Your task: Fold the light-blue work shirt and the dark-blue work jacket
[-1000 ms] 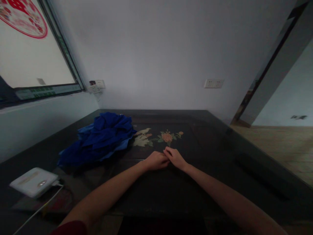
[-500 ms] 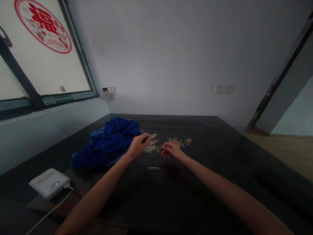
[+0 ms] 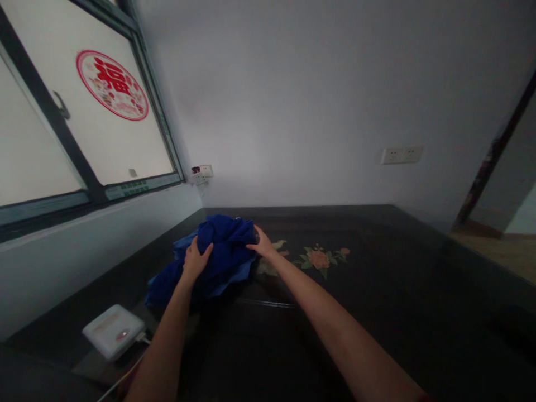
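A crumpled blue cloth [image 3: 221,245] lies in a heap on the dark table [image 3: 377,290], towards its far left. My left hand [image 3: 195,259] rests on the near left side of the heap with thumb and fingers spread over the fabric. My right hand [image 3: 261,244] touches the heap's right edge, fingers reaching into the folds. Whether either hand has closed on the fabric does not show.
A painted flower motif [image 3: 320,258] marks the tabletop to the right of my right hand. A white box with a cable [image 3: 114,330] sits at the near left. A window with a red round sticker [image 3: 112,85] fills the left wall, and sockets [image 3: 401,154] are on the back wall.
Both hands left the middle of the table, where they were together, and moved left and away onto the blue cloth. The view has turned leftwards.
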